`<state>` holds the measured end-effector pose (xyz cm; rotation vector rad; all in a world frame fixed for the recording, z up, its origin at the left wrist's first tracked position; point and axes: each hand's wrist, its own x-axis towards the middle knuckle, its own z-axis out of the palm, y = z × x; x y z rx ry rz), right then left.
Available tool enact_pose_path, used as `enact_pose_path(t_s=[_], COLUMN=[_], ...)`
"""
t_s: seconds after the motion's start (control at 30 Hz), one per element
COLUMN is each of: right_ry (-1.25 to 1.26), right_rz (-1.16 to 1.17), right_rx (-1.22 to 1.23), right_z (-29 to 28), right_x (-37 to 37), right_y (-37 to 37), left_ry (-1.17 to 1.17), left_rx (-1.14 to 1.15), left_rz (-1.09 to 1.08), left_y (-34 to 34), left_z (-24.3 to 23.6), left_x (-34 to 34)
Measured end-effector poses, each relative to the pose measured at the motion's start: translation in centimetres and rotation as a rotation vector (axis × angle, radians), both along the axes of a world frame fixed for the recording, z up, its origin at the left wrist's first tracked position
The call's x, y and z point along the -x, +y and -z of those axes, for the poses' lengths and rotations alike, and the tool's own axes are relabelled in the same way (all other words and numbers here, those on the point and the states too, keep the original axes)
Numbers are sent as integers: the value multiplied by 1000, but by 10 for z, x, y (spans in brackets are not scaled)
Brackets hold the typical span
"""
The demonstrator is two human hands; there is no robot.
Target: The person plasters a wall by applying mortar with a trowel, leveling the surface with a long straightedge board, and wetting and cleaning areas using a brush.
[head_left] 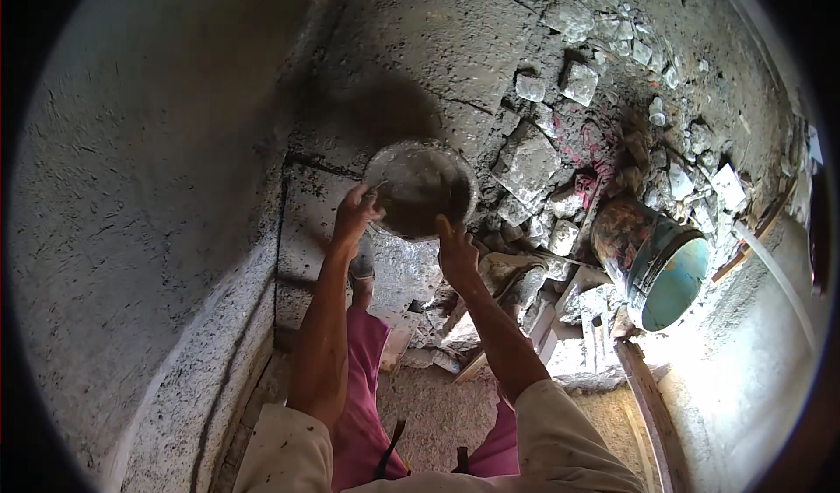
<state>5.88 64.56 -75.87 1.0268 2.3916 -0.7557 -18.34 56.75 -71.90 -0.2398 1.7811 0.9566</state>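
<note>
Out in front of me is a round, shallow basin, grey and crusted with mortar, its inside partly in shadow. My left hand is closed on the basin's left rim. At its near right rim my right hand is closed too, with a small yellowish patch at the fingers that I cannot make out. Below the basin, my dark shoe stands on the rough floor slab.
Broken masonry chunks and dusty rubble lie along the right. A paint-stained bucket rests on its side there, near a wooden plank. A rough plastered wall rises on the left. Reddish cloth scraps lie in the debris.
</note>
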Motion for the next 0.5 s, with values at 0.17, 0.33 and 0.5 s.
enact_pose_path(t_s=[0.17,0.33,0.5], right_ry=[-62,108,26], right_rz=[31,-74,481], right_rx=[149,17,554], right_z=[-56,-182,-306], right_x=[59,71,41], right_y=[-2,20,59], left_ry=[32,-49,-189], left_rx=[-63,-204,-143], left_rz=[-24,-445,-700], left_y=[-3,-52,-75], left_z=[-54,-110,-127], left_x=[-28,2,32])
